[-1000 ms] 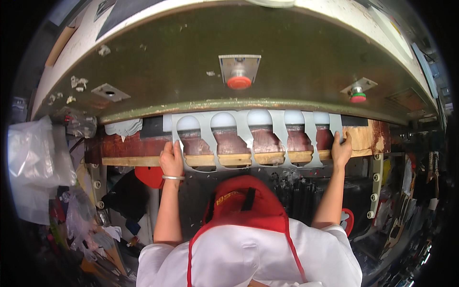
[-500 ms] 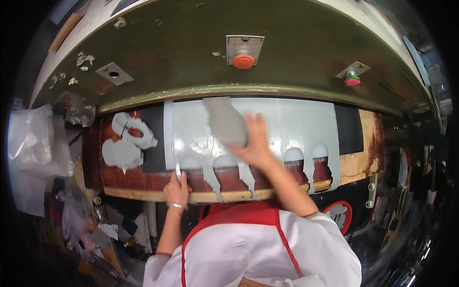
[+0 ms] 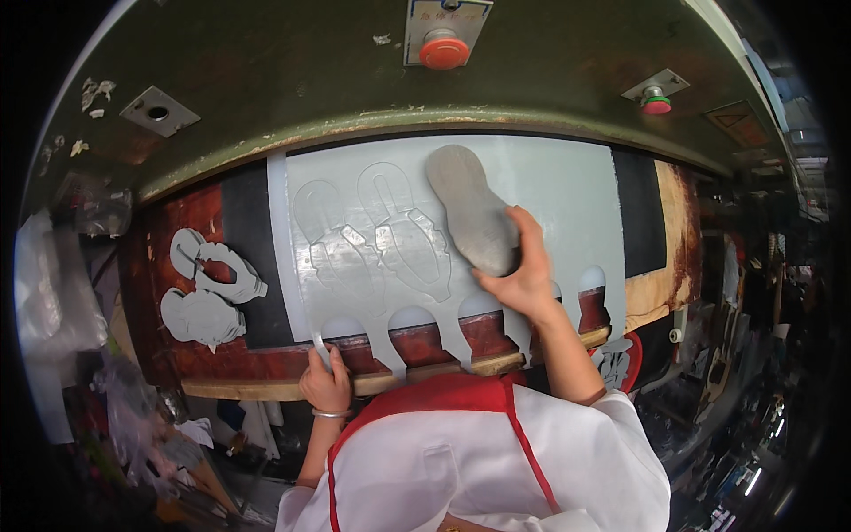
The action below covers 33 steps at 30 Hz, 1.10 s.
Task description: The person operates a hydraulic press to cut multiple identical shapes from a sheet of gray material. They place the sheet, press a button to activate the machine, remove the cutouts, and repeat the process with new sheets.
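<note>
My right hand (image 3: 527,275) grips the wide lower end of a grey, sole-shaped cutting die (image 3: 472,208), thumb at its lower edge and fingers along its right side. The die lies on a pale grey sheet (image 3: 567,204). Left of it, two sole-shaped outlines with inner cut lines mark the sheet. Rounded notches run along the sheet's near edge, with strips hanging between them. At the sheet's near left corner, my left hand (image 3: 326,383) is closed on the edge, pinching it between thumb and fingers.
Cut grey pieces (image 3: 208,315) lie heaped on the reddish-brown board (image 3: 195,359) at left. A dark green machine beam (image 3: 310,80) spans the far side, carrying a red push button (image 3: 443,51) and a green-and-red one (image 3: 656,102). A red-rimmed container (image 3: 634,359) holds grey scraps at right.
My right hand has moved the die rightward over the sheet, and the outlines to its left now show clearly. My left hand stays at the near left corner. The view has shifted slightly.
</note>
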Each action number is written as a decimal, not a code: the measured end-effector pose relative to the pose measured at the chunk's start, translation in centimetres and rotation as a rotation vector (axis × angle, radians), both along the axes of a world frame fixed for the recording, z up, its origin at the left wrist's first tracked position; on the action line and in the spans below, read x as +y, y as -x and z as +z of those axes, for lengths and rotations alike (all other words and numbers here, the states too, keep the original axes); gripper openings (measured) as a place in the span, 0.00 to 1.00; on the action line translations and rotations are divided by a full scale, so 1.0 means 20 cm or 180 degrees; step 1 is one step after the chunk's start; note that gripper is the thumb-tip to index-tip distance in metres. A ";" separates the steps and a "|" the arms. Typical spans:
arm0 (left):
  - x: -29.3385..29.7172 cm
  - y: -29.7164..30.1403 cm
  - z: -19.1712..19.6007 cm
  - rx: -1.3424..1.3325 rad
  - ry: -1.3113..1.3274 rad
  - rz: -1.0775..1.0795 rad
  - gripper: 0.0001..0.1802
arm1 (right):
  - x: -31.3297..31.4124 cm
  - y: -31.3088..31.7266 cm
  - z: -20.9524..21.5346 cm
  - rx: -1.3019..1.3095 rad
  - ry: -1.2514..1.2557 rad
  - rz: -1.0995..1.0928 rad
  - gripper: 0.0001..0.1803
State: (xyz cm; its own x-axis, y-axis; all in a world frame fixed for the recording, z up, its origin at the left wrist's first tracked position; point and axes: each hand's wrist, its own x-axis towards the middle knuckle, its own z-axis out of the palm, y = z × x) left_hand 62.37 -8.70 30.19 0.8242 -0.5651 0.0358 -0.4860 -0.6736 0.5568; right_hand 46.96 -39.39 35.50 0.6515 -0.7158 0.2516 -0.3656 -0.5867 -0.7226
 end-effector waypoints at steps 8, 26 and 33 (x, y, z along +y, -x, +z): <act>-0.22 -0.16 0.09 0.0313 -0.0017 0.0182 0.10 | -0.23 -0.16 0.00 -0.0197 0.0203 0.0110 0.55; -0.72 -0.79 0.08 -0.0280 -0.0181 0.0095 0.20 | -0.99 0.00 0.12 0.0408 0.1700 -0.2220 0.51; -0.63 -0.87 -0.05 0.0241 0.0208 0.0469 0.23 | -0.81 0.37 -0.10 0.0679 -0.0310 -0.2963 0.22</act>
